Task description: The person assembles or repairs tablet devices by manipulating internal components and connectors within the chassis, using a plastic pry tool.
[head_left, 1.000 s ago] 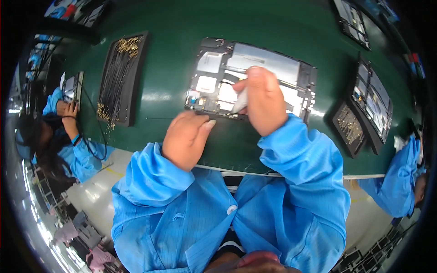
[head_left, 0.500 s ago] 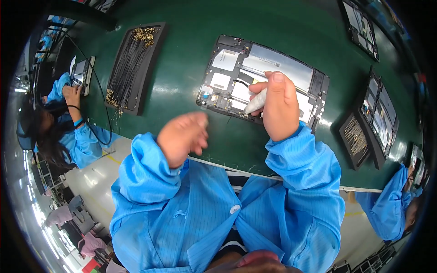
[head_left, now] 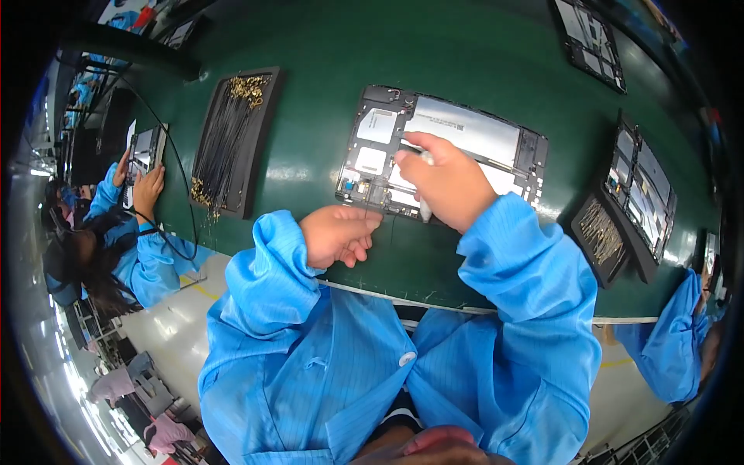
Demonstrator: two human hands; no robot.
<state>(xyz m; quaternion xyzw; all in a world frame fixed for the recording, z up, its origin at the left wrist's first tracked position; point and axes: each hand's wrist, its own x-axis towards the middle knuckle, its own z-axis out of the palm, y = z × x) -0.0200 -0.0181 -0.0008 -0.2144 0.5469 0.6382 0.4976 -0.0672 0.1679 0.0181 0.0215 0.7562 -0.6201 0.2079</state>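
A tablet (head_left: 434, 116) with its back off lies on the green bench in front of me, showing a silver battery, black frame and small boards. My right hand (head_left: 457, 182) reaches over its middle, thumb and forefinger close to the casing. A white pen-shaped tool (head_left: 425, 211) is held in that hand, its lower end by the tablet's near edge; the fingers partly cover it. At the near left corner, my left hand (head_left: 341, 236) is closed, with thumb and forefinger pinched against the edge. Whatever that pinch holds is too small to make out.
To the left, a dark tray (head_left: 273, 101) holds many thin black cables with gold ends. At right, another opened tablet (head_left: 647, 186) leans on a tray of gold-ended parts (head_left: 603, 232). One more tablet (head_left: 589, 43) lies far right. Co-workers in blue sit at both sides.
My left hand has moved to the tablet's near left corner and pinched. My right hand has shifted left, with the white tool now turned more upright. The whole view has shifted slightly.
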